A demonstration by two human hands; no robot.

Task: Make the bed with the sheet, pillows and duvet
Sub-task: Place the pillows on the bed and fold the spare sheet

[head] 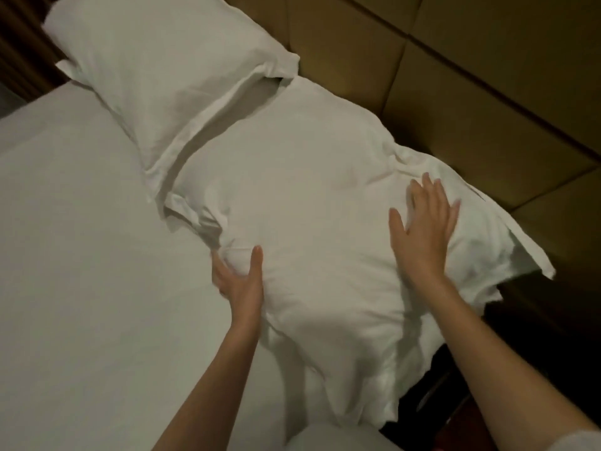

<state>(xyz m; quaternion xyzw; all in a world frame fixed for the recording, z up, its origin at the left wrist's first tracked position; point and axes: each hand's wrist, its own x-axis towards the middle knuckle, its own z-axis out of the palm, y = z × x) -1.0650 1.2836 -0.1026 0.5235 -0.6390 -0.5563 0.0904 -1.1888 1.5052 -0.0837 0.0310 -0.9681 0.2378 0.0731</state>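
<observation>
Two white pillows lie at the head of the bed on a smooth white sheet (81, 255). The far pillow (162, 76) sits at the upper left. The near pillow (309, 190) lies in the middle, its right end hanging past the mattress edge. My left hand (242, 281) presses against the near pillow's left side, thumb on top and fingers along its edge. My right hand (422, 229) lies flat with spread fingers on the pillow's right part. No duvet is in view.
A padded brown headboard (455, 76) runs along the upper right, behind the pillows. To the right of the mattress is a dark gap with dark furniture (536, 336). A dark curtain or wall (19, 43) stands at the upper left.
</observation>
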